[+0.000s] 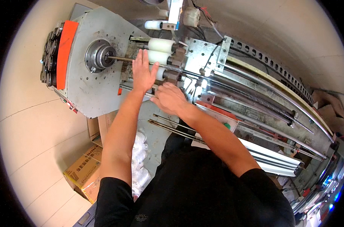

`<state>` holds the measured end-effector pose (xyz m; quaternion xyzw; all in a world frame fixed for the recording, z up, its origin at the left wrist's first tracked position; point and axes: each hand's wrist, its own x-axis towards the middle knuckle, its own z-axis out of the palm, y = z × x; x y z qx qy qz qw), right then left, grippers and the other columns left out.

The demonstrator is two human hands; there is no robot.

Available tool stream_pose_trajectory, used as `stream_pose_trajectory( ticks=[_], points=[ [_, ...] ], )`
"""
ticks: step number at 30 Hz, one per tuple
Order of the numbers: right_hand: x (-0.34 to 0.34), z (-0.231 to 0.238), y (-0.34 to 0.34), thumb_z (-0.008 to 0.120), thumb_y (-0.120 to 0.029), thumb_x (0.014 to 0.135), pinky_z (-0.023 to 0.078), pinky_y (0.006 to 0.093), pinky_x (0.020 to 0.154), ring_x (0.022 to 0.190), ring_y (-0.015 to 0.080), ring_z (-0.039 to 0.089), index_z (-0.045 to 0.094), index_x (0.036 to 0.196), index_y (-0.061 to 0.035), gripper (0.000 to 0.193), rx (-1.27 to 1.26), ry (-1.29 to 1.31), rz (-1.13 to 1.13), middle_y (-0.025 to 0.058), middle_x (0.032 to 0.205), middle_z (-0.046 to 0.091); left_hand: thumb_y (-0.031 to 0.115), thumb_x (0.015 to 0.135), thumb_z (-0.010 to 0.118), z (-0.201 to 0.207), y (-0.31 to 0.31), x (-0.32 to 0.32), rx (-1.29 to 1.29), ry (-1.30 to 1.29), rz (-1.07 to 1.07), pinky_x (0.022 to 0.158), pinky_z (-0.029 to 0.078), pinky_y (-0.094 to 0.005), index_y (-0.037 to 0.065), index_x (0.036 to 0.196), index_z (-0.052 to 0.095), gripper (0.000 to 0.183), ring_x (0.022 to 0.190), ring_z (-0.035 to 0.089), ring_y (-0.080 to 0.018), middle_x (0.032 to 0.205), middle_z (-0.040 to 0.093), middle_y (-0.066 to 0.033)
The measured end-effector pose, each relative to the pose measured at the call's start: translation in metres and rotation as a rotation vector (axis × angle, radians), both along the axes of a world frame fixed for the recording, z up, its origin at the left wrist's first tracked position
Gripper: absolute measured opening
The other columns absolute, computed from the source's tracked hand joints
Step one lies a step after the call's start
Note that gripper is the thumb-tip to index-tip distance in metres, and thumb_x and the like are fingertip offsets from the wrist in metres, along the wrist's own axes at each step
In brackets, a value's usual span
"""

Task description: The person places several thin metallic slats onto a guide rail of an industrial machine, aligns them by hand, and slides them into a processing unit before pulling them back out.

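Note:
My left hand [143, 73] lies with fingers stretched out flat over the thin metal rod [121, 58], beside the white rollers [161, 45]. That rod runs out of the round steel chuck [104, 54] on the grey machine housing [98, 87]. Close by on the right, my right hand [170, 98] is bent over the near side of the machine below the rollers, its fingers curled. What those fingers close on is hidden under the hand. A bright steel plate [202, 53] stands just beyond the rollers.
Long steel bars [255, 94] stretch away to the right. Several thin rods [172, 126] and a white tray [274, 151] lie near my right forearm. Cardboard boxes [83, 166] and clear plastic bags [139, 166] are at the lower left. An orange panel [67, 55] covers the housing's left edge.

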<state>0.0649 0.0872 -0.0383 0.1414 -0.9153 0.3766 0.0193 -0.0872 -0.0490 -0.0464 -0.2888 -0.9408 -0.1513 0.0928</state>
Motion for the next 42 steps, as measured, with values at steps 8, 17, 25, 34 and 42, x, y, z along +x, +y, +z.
stream_pose_trajectory(
  ticks=[8,17,25,34,42],
  points=[
    [0.049,-0.009,0.052,0.073,-0.034,0.1,0.053,0.0467,0.103,0.107,0.0351,0.068,0.079,0.087,-0.006,0.031,0.048,-0.033,-0.063,0.0141,0.1,0.071,0.044,0.111,0.058,-0.014,0.061,0.058,0.102,-0.072,0.011,0.135,0.018,-0.0588,-0.002,0.171,0.033,0.08,0.163,0.031,-0.0452,0.177,0.03,-0.0287],
    [0.085,0.026,0.146,0.083,-0.016,0.092,0.052,0.0508,0.103,0.115,0.041,0.067,0.07,0.13,-0.0081,0.041,0.162,0.223,-0.564,0.0166,0.123,0.072,0.03,0.11,0.059,-0.006,0.091,0.102,0.228,-0.183,-0.137,0.133,0.019,-0.0629,-0.002,0.17,0.033,0.072,0.161,0.031,-0.0497,0.173,0.033,-0.0325],
    [0.076,0.009,0.163,0.082,-0.03,0.097,0.055,0.0489,0.078,0.084,0.0372,0.073,0.073,0.114,-0.0109,0.027,0.116,-0.099,-0.571,0.0123,0.085,0.076,0.045,0.101,0.076,0.024,0.08,0.082,0.031,0.001,-0.31,0.108,0.043,-0.0575,0.002,0.131,0.067,0.053,0.126,0.058,-0.0422,0.133,0.064,-0.022],
    [0.13,0.032,0.109,0.085,-0.014,0.091,0.054,0.0459,0.081,0.093,0.035,0.071,0.074,0.115,-0.0108,0.026,0.144,0.521,-0.668,0.0104,0.106,0.076,0.043,0.105,0.069,0.076,0.047,0.09,-0.137,-0.281,-0.596,0.069,0.055,-0.0521,0.008,0.092,0.067,0.038,0.081,0.071,-0.0393,0.085,0.072,-0.0128],
    [0.207,-0.102,0.024,0.071,-0.005,0.097,0.049,0.0528,0.113,0.132,0.0493,0.057,0.053,0.144,0.0064,0.052,0.019,-0.158,-0.887,0.0307,0.145,0.057,0.044,0.104,0.071,0.064,0.016,0.124,-0.055,-0.408,-0.596,0.069,0.056,-0.0543,0.007,0.09,0.067,0.04,0.079,0.071,-0.0428,0.084,0.073,-0.0144]
  ],
)
